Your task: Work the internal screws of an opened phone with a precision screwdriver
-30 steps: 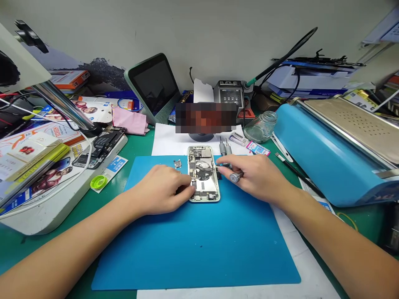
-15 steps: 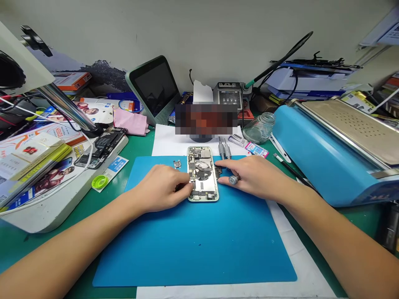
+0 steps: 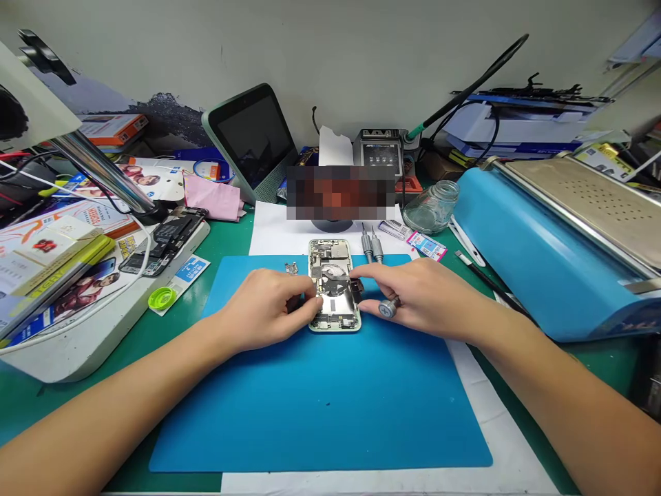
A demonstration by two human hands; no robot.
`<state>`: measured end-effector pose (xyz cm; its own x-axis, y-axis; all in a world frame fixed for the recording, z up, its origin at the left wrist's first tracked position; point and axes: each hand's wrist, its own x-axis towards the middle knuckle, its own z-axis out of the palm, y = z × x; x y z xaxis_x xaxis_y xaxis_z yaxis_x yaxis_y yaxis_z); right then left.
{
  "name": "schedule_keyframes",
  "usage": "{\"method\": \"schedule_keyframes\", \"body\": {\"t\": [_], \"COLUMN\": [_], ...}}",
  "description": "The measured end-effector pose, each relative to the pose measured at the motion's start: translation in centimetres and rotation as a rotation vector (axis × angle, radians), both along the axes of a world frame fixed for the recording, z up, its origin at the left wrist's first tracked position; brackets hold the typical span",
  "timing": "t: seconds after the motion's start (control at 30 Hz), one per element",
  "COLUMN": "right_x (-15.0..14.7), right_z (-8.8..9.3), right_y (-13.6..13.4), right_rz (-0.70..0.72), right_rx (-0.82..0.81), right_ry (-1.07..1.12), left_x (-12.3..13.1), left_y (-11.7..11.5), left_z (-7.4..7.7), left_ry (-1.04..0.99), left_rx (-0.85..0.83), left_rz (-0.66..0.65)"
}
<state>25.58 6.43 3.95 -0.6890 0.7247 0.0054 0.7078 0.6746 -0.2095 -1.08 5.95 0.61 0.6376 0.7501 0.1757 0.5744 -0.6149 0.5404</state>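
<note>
Work mat (image 3: 320, 413) smooth, matt; opened phone (image 3: 333, 305) shiny inside, probably metal; jar (image 3: 432, 208) glass (glossy, clear).

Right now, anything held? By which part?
Right hand: gray screwdriver, by its handle, end cap showing; grip on dark part beside opened phone unclear. Left hand: at phone's left edge, grip unclear.

A phone (image 3: 337, 303) is lying on the mat (image 3: 320, 399), between the left hand (image 3: 268, 303) and the right hand (image 3: 423, 296). Two screwdrivers (image 3: 368, 248) are resting at the mat's far right edge. Beyond, a jar (image 3: 432, 212) is lying right; a screen (image 3: 254, 141) is standing far left.
</note>
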Motion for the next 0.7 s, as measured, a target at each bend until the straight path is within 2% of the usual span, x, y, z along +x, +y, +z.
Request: {"method": "schedule_keyframes", "body": {"t": [0.1, 0.17, 0.3, 0.5, 0.7], "right_x": [-0.5, -0.8, -1.5, -2.7, -2.8], "right_z": [-0.2, -0.4, -0.7, -0.8, -0.7], "right_y": [-0.5, -0.9, -1.2, -1.6, -1.8], "right_rz": [0.087, 0.147, 0.224, 0.197, 0.157], "right_rx": [0.057, 0.163, 0.347, 0.465, 0.422], "right_ry": [0.05, 0.077, 0.158, 0.235, 0.214], "left_x": [-0.1, -0.1, 0.2, 0.9, 1.0], "left_y": [-0.1, -0.2, -0.5, -1.2, -1.2], "left_z": [0.1, 0.3, 1.0, 1.4, 1.2], "left_ry": [-0.055, -0.075, -0.108, -0.209, -0.227], "left_rx": [0.042, 0.06, -0.043, -0.328, -0.361], "left_rz": [0.001, -0.021, -0.117, -0.05, -0.016]}}
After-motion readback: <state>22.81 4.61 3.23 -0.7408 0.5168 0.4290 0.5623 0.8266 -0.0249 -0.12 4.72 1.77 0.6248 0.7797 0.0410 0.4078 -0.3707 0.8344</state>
